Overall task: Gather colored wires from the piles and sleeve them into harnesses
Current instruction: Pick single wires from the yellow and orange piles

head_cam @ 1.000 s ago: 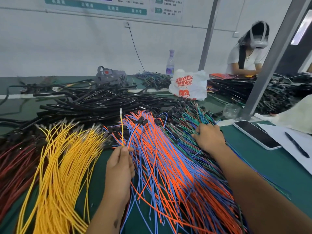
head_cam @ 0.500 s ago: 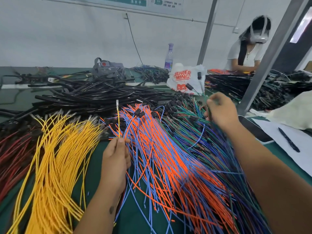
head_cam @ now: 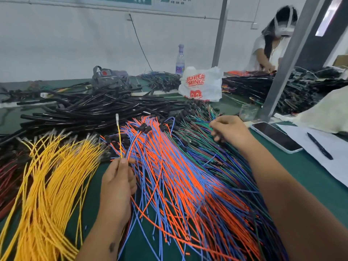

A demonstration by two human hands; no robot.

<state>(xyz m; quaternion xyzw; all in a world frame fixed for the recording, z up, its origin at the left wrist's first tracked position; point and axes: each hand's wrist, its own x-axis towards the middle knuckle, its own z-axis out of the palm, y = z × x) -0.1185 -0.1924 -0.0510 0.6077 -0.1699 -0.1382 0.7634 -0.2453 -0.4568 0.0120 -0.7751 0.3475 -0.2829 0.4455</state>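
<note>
My left hand pinches a single yellow wire that stands upright, its white terminal at the top. To its left lies the yellow wire pile. The orange and blue wire pile spreads between my arms. My right hand reaches into the green and purple wire pile, fingers curled around the wires there. Black sleeve tubes lie heaped behind the colored piles.
A phone, white paper and a pen lie at the right. A metal post stands behind the phone. A white plastic bag, a bottle, dark red wires and another person are also around.
My right hand, raised half a second ago, has come back down into the green and purple wires. My left hand keeps the yellow wire upright.
</note>
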